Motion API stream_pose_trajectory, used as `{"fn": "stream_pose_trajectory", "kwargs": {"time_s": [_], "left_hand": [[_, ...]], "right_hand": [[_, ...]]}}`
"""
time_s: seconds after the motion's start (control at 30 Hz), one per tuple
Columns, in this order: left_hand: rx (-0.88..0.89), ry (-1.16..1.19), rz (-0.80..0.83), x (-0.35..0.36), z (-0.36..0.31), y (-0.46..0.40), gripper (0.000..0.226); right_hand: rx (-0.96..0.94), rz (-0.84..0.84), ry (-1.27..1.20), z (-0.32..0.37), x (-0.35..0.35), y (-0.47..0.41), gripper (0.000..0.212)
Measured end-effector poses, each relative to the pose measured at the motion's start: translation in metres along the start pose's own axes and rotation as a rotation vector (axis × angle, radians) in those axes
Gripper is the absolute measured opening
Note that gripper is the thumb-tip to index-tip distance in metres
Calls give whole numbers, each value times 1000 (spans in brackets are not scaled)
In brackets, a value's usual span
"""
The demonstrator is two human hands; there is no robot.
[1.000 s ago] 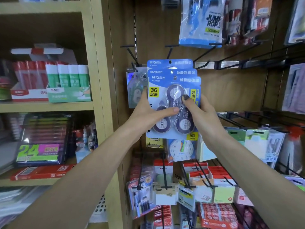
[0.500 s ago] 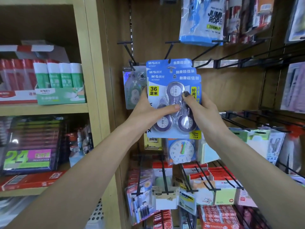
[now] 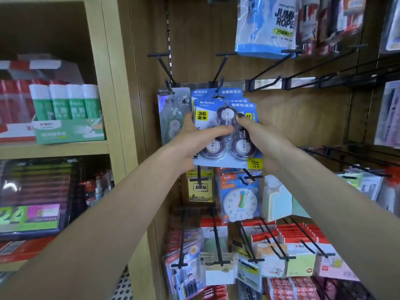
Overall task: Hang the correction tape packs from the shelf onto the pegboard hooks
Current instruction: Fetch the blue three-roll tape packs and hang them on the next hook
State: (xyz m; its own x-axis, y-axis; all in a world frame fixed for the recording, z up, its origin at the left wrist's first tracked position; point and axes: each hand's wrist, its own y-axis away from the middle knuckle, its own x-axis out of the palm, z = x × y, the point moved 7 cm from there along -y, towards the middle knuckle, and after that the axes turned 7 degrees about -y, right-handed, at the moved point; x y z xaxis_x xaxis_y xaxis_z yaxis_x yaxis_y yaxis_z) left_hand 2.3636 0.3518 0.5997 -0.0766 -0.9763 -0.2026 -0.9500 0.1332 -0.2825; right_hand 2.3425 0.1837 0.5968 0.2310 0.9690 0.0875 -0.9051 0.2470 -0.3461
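Both hands raised at the pegboard. Left hand grips the left edge of the front correction tape pack, thumb laid across its blister. Right hand pinches the same pack from the right, thumb tip on the front. More blue packs stacked directly behind it, their tops at a black hook above the hands. Single grey tape card hangs just left of the left hand. Toy clock pack hangs below the hands.
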Motion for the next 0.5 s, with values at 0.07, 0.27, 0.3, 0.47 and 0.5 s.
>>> {"fn": "stream_pose_trajectory", "kwargs": {"time_s": [0.07, 0.27, 0.3, 0.47, 0.5], "left_hand": [[-39, -11, 15, 1, 2, -10, 123], [-85, -44, -10, -1, 10, -41, 146], [-81, -51, -12, 0, 7, -36, 144], [-32, -46, -22, -1, 2, -3, 114], [-8, -43, -22, -2, 1, 2, 103]], "right_hand": [[10, 19, 11, 2, 4, -9, 21], [23, 60, 2, 5, 10, -23, 24], [26, 42, 0, 4, 8, -23, 29], [23, 27, -24, -4, 4, -11, 31], [23, 31, -49, -6, 3, -7, 26]]}}
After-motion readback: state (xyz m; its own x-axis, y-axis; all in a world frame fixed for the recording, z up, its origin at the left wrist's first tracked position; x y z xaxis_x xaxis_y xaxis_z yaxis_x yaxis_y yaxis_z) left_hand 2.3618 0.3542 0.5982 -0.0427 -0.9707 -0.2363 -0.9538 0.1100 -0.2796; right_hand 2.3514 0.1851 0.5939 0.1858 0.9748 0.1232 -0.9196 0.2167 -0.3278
